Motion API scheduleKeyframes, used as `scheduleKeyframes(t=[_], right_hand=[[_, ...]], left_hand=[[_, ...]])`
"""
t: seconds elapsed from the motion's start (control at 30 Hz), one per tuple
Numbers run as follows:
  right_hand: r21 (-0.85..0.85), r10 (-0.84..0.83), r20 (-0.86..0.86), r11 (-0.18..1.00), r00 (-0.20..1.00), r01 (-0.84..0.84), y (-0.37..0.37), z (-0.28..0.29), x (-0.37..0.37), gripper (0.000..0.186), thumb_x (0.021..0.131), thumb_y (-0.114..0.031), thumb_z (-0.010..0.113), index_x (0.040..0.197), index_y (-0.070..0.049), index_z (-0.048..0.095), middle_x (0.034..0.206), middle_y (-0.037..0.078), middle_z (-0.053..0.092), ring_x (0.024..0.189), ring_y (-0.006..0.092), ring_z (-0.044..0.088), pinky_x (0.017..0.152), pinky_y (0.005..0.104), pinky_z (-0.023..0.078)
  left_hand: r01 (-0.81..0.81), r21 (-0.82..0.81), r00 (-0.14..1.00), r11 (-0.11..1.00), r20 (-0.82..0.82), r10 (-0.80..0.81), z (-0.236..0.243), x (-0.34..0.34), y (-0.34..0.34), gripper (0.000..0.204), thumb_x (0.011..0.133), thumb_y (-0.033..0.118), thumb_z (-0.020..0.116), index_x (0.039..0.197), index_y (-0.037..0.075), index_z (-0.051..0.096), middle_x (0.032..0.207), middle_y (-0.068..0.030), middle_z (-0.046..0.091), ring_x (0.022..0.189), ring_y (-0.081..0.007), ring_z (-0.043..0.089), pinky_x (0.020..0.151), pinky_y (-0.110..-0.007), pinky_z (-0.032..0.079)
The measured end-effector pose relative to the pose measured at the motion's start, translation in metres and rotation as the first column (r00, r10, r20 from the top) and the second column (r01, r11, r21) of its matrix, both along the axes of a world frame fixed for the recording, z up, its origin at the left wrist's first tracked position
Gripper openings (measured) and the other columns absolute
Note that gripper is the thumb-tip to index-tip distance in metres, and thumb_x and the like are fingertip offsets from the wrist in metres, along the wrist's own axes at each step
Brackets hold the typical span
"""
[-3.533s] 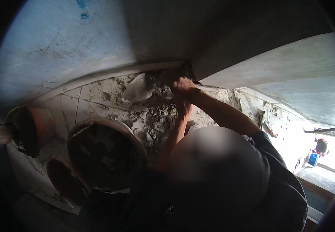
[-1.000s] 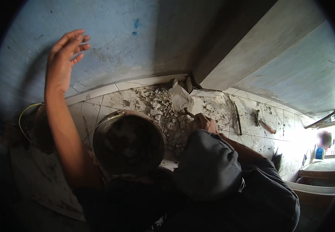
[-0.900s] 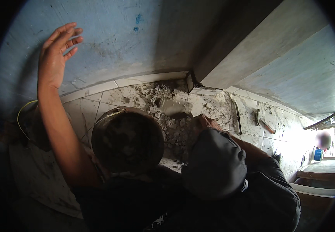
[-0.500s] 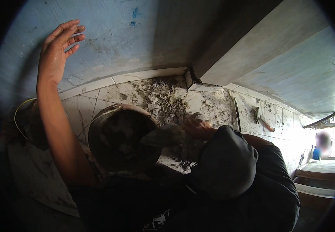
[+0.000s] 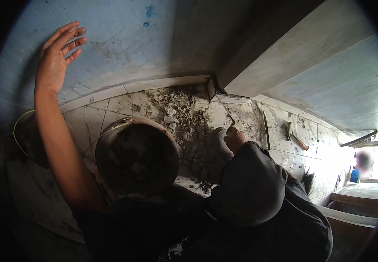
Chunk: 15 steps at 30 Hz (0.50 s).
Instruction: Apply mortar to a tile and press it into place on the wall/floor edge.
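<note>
My left hand (image 5: 53, 56) is raised against or close to the blue wall, fingers curved apart and holding nothing. My right hand (image 5: 234, 137) grips a trowel (image 5: 228, 114), its thin edge turned toward the camera, near the corner. Beside it, broken mortar and rubble (image 5: 173, 115) lie on the dirty white tiles. A large round bucket (image 5: 134, 155) with dark, indistinct contents stands left of the rubble. A head in a grey cap (image 5: 250, 187) hides part of my right arm. A rounded grey object below my right hand is too unclear to name.
A second bucket (image 5: 38, 142) is behind my left arm. A long bar (image 5: 266, 131) and hammer (image 5: 300, 142) lie right of me. The concrete column (image 5: 267, 52) juts from the wall. A blue container (image 5: 354, 175) stands by the bright opening beside a ledge (image 5: 361, 190).
My left hand has left the corner and risen to the left wall. My right hand has swung the trowel from the rubble over the bucket, then back rightward toward the corner.
</note>
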State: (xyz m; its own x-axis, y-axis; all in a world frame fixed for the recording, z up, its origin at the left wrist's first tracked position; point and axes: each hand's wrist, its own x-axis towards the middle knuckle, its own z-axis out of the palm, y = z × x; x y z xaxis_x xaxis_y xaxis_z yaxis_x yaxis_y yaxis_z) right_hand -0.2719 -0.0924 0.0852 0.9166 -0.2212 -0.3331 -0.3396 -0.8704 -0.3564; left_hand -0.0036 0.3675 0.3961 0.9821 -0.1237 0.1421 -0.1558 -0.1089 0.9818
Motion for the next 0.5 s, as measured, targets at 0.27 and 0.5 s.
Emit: scheduleKeyframes(t=[0.27,0.5], right_hand=[[-0.043,-0.204,-0.005,0.978,0.979,0.204,0.019,0.008,0.02,0.037,0.081,-0.027,0.055,0.099,0.005,0.049,0.085,0.028,0.062,0.085,0.0465,0.059,0.073,0.0528,0.047],[-0.043,-0.216,-0.101,0.976,0.971,0.213,0.035,0.019,0.045,0.045,0.085,-0.037,0.058,0.1,0.005,0.051,0.091,0.026,0.062,0.087,0.0441,0.06,0.074,0.0511,0.047]], left_hand=[[-0.027,0.053,0.999,0.998,-0.03,0.028,-0.009,0.002,-0.005,0.035,0.09,0.035,0.058,0.115,0.011,0.062,0.107,-0.002,0.065,0.097,-0.0121,0.059,0.085,-0.027,0.039],[0.019,0.075,0.999,0.997,-0.037,-0.016,-0.014,0.008,-0.012,0.035,0.089,0.035,0.059,0.116,0.012,0.062,0.107,-0.0015,0.065,0.098,-0.0116,0.058,0.087,-0.028,0.039]])
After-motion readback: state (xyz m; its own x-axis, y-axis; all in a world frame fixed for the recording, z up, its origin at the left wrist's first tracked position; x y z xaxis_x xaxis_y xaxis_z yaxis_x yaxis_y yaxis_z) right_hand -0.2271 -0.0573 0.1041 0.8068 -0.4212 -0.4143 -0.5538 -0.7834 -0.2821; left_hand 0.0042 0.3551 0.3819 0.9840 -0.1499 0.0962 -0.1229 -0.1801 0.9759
